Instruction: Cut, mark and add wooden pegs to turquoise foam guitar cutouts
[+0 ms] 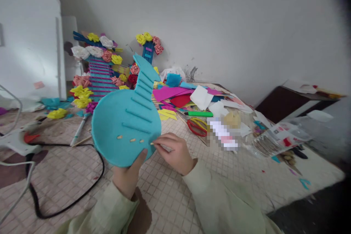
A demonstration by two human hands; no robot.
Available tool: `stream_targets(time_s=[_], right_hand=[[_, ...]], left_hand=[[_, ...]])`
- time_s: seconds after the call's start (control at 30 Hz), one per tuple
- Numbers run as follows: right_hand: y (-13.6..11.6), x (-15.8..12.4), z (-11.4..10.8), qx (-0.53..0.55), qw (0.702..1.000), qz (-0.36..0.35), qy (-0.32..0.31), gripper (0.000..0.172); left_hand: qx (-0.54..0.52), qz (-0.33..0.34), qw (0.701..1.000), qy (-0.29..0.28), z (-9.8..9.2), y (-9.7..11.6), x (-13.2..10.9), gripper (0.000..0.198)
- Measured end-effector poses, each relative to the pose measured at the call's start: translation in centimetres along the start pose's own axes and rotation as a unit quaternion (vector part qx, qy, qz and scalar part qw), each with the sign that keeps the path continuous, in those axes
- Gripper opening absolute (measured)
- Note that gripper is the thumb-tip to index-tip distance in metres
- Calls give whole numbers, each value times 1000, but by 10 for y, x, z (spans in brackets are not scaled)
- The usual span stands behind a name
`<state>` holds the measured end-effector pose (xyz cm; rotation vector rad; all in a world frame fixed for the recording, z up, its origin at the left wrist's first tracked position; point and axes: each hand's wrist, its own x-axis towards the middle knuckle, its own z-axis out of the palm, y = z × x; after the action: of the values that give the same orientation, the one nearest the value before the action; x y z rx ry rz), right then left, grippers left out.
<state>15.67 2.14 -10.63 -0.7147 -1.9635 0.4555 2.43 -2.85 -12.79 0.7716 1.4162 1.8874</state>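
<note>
Tabletop (170, 186) with clear bottle (275, 139), left grip (128, 175) snug on blue lute (109, 117), right grip (175, 153) tight on peg (152, 143)

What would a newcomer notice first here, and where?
Probably the big blue shape, just left of centre, held in the left hand, with the right hand at its lower edge. Next come bright flowers around a striped panel, behind the shape to the left, and purple paper to the right.

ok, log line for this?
left hand: holds blue piece | right hand: pinches pale bit near its edge | colored paper: on table
</note>
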Motion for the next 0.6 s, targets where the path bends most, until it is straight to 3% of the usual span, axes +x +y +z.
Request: stream_targets(time_s=[0.23,0.5,0.6], right_hand=[[1,-1,2,-11,1000,-4,-9,14],[-1,-1,2,-1,1000,-3,-8,14],[0,-1,2,-10,1000,-4,-7,14]], left_hand=[[-4,-42,999,-7,-1,5,-4,42],[66,42,996,-43,-4,6,-3,34],[90,40,994,-55,-3,7,-4,36]])
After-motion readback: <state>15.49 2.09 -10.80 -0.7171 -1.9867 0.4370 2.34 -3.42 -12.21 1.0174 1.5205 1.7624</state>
